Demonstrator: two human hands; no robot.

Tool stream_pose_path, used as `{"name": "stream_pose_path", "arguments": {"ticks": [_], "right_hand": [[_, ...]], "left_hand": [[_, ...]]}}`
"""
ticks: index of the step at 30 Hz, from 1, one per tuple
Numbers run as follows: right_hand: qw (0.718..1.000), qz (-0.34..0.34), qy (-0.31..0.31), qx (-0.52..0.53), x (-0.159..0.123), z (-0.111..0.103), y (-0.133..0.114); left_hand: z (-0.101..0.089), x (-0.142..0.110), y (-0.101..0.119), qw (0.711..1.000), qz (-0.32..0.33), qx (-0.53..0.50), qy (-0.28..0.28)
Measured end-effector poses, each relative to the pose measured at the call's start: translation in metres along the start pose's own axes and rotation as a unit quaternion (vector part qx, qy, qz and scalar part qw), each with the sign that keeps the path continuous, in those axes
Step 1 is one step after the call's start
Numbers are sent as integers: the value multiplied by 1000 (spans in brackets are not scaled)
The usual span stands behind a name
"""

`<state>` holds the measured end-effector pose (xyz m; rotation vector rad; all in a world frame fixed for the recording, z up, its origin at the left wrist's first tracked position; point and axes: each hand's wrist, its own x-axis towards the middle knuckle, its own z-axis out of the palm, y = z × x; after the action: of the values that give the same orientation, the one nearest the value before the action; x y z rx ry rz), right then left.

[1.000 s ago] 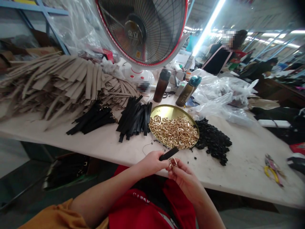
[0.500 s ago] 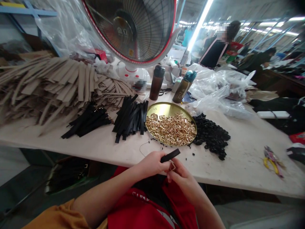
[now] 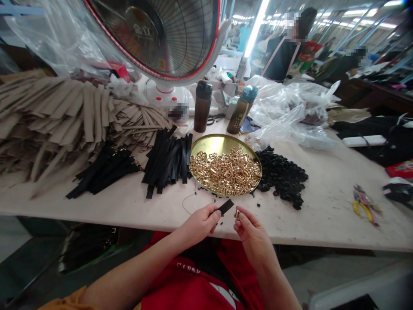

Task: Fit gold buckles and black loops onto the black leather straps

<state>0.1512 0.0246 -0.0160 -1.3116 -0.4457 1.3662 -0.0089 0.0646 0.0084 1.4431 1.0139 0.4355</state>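
Note:
My left hand [image 3: 201,223] is closed on a short black strap [image 3: 225,207], whose free end points up and right. My right hand [image 3: 252,232] pinches a small gold buckle [image 3: 237,213] just right of the strap's end, a small gap between them. Both hands hover at the table's near edge. Right behind them a round gold tray [image 3: 222,143] holds several gold buckles [image 3: 226,172]. A heap of small black pieces [image 3: 284,178] lies right of the tray, and a bundle of black straps [image 3: 169,161] lies left of it.
A second bundle of black straps [image 3: 103,170] and a big heap of tan strips [image 3: 64,120] fill the table's left. A fan [image 3: 161,38], two bottles [image 3: 201,105] and plastic bags [image 3: 290,116] stand behind. Pliers [image 3: 363,206] lie at right. Other people work in the background.
My right hand drew the gold buckle off to the right of the strap's end; before it was held against the strap. The view shifted, sliding the scene left and up.

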Motion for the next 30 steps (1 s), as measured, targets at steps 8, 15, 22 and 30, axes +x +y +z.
{"name": "stream_pose_path", "arguments": {"ticks": [8,15,22,30], "right_hand": [[986,94,-16,136,-14,9,3],[997,44,-12,65,-24,1,12],[999,3,-13,41,-34,7,27],[990,-59,-17,-129,-45,8,36]], "left_hand": [[4,-11,-2,969,63,238,12],[2,-21,7,955,72,282,-51],[5,-28,4,975,65,207,-54],[27,-26,-5,988,-52,-123,-78]]}}
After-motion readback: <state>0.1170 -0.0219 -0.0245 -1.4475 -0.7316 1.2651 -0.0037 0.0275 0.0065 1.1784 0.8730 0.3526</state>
